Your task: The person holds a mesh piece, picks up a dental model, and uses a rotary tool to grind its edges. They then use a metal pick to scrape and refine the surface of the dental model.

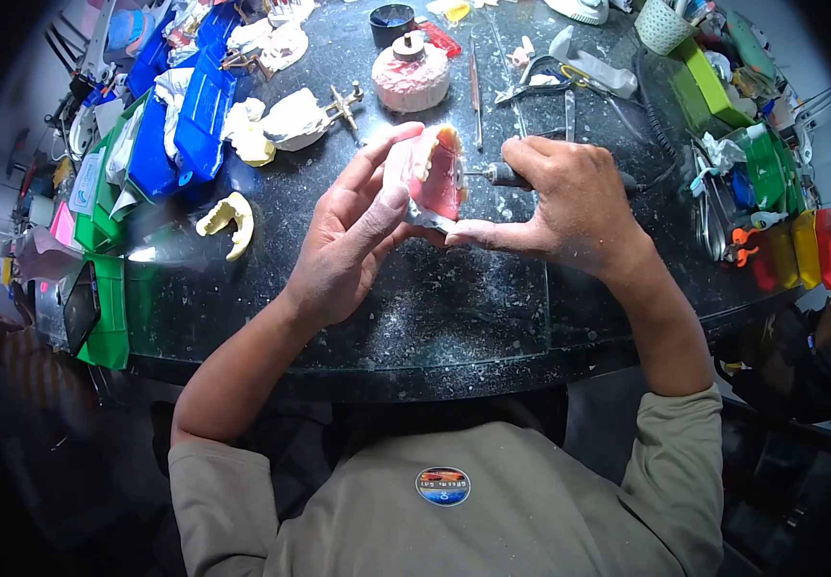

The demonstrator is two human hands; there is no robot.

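My left hand [350,231] holds a pink denture [446,188] with cream-coloured teeth, its fingers behind it and its thumb along the near side. From the other side, my right hand [574,197] is wrapped round a rotary handpiece [506,174]. The handpiece's thin metal shank points left, its tip right at the denture's inner pink surface. My right thumb stretches to the denture's lower edge, close to the left fingers. White dust coats both hands.
A crusted round pot [411,82] with a brass top stands beyond the hands, near a black cup [392,23]. A plaster model on a brass articulator [340,106] and a yellowish arch-shaped piece [233,221] lie left. Blue bins [206,115] line the left; pliers [569,115] lie behind the right hand.
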